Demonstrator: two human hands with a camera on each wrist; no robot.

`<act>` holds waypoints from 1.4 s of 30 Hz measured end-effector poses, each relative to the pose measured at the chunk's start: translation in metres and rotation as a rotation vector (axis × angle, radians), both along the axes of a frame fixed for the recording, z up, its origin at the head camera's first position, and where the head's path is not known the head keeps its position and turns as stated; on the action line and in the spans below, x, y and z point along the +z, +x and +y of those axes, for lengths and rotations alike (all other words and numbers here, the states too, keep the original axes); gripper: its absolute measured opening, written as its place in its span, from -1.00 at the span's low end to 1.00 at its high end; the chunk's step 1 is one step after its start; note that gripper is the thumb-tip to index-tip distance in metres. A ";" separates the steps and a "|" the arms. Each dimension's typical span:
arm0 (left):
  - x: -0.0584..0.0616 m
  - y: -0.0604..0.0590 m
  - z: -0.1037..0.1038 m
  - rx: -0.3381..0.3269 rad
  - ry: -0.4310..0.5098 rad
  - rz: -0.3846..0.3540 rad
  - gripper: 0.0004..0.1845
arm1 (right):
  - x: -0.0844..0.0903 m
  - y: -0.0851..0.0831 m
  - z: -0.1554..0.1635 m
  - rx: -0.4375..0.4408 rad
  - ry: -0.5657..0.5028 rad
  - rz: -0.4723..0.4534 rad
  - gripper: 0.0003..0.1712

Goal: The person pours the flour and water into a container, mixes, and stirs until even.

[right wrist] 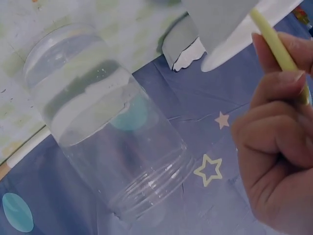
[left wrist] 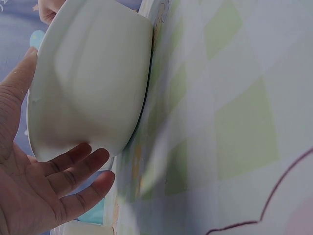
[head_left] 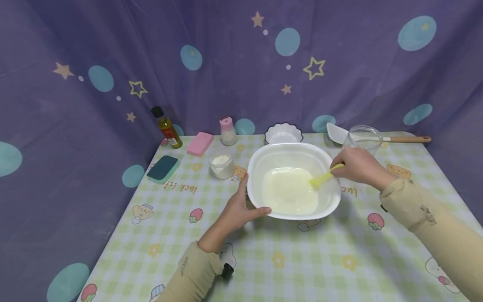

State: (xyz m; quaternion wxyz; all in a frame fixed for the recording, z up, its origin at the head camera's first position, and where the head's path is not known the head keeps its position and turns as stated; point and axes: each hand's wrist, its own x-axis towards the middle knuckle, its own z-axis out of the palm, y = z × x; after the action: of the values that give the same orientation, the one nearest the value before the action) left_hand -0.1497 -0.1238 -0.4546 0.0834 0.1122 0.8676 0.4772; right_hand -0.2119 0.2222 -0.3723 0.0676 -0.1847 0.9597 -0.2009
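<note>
- Far left of the table (head_left: pixel 286 268): oil bottle (head_left: pixel 167 128) at roughly 10 o'clock from the bowl, teal sponge (head_left: pixel 163 168) below it, pink block (head_left: pixel 200 143) to its right.
- Small glass jar (head_left: pixel 222 164) with white powder sits at 9 o'clock of the bowl, near it; pink-capped shaker (head_left: pixel 228 131) stands behind that.
- Your left hand (head_left: pixel 237 209) cups the white bowl (head_left: pixel 294 180) at its 8 o'clock rim, thumb up the side, fingers (left wrist: pixel 80 169) spread under the outer wall (fingers fairly straight, more bracing than clamping).
- The bowl sits mid-table, pale milky liquid (head_left: pixel 288 195) pooled in the bottom.
- Scalloped white dish (head_left: pixel 284 133) at 12 o'clock, just behind the bowl.
- Your right hand (head_left: pixel 358 167) is at the 3 o'clock rim, fingers curled tight on the yellow spatula (head_left: pixel 325 177); its blade is down in the liquid.
- Clear glass jar (head_left: pixel 364 139) just behind that hand at 1 o'clock, white residue inside (wrist view shows it).
- White spatula with wooden handle (head_left: pixel 407 139) lies behind the jar.
</note>
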 end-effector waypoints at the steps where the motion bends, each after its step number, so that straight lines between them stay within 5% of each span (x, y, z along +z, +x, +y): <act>1: 0.000 0.000 0.000 0.001 0.000 0.001 0.34 | 0.000 0.000 0.001 0.009 0.003 -0.010 -0.87; 16: -0.001 0.000 -0.001 0.001 0.009 0.010 0.35 | -0.004 0.012 -0.006 0.144 -0.085 -0.159 -0.92; 31: -0.002 0.000 0.000 0.004 -0.006 0.011 0.34 | -0.031 0.017 -0.040 0.195 -0.154 0.036 -0.96; 42: -0.002 0.000 0.000 -0.001 -0.010 0.011 0.34 | -0.045 0.007 -0.060 0.060 -0.142 0.089 -0.92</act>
State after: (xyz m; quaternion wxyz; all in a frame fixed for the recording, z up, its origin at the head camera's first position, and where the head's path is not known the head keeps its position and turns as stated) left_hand -0.1498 -0.1243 -0.4565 0.0796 0.1149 0.8703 0.4722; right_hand -0.2049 0.1623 -0.4172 0.0177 -0.2266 0.9391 -0.2579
